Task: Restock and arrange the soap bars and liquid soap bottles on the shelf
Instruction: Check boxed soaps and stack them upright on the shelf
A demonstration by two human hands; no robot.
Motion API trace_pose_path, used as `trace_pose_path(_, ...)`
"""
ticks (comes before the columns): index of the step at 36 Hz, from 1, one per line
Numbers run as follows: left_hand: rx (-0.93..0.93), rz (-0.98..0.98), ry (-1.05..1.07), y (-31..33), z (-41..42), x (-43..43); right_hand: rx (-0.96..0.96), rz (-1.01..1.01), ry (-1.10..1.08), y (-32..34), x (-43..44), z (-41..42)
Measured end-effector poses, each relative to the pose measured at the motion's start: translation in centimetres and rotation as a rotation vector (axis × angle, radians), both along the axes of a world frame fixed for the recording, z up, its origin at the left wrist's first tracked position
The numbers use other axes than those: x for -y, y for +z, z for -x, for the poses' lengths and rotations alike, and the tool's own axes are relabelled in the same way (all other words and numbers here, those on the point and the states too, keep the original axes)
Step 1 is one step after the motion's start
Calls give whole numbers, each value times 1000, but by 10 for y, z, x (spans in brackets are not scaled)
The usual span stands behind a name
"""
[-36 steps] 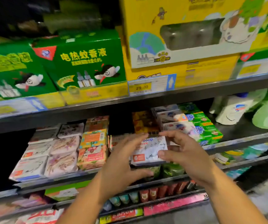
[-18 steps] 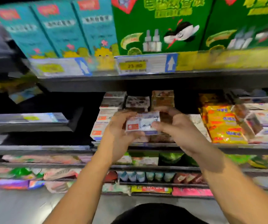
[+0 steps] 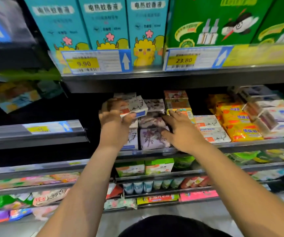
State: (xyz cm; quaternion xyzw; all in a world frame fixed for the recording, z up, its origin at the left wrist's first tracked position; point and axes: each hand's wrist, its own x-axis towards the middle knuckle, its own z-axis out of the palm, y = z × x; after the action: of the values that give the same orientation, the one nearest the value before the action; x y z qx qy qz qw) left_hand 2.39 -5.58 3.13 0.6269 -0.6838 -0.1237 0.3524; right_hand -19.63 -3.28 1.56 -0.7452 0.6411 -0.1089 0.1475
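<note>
My left hand grips a white soap bar box with a red and blue label, held tilted above the left column of white soap boxes. My right hand lies with spread fingers against the right side of the stack of purple-flowered soap bars on the soap shelf. White soap boxes with red labels lie flat to the right of that hand. Orange soap boxes are stacked behind.
Yellow soap packs and wrapped multipacks fill the shelf's right end. Teal boxes and green boxes stand on the shelf above, behind price tags. Lower shelves hold small packets. A separate dark shelf juts out on the left.
The view has swung left. The white soap box held in both hands is now in my left hand alone, further left. My right hand has let go and moved onto the purple soap stack.
</note>
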Motion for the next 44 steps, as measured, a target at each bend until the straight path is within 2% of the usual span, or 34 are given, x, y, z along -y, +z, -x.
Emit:
trace_pose_path(4, -62, 6, 55, -6, 4, 20, -10, -19, -18, -1, 0, 1)
trace_pose_path(7, 19, -2, 108, -18, 1, 30, -11, -23, -28, -1, 0, 1)
trace_pose_path(11, 197, 3, 127, -10, 4, 20, -29, -11, -24, -2, 2, 0)
trace_pose_path(13, 369, 67, 132, -10, 8, 11, -37, -11, -19, -3, 3, 1)
trace_pose_path(15, 547, 63, 103, -15, 8, 2, -43, -8, -13, -3, 3, 2)
trace_pose_path(16, 584, 1, 78, -18, 10, 0, -48, -7, -10, -3, 3, 2)
trace_pose_path(18, 579, -112, 28, -27, 11, -1, -59, -5, -8, -3, 3, 2)
trace_pose_path(25, 598, -259, 27, -27, 6, 5, -112, 10, 0, -5, 4, -1)
trace_pose_path(33, 550, -351, 57, -18, 16, 21, -128, 8, 8, -3, 0, -2)
trace_pose_path(40, 558, -344, 63, -23, 20, 24, -133, 18, 14, -1, -1, -2)
trace_pose_path(44, 484, -361, 62, -24, 16, 31, -97, 16, 7, -1, -1, -2)
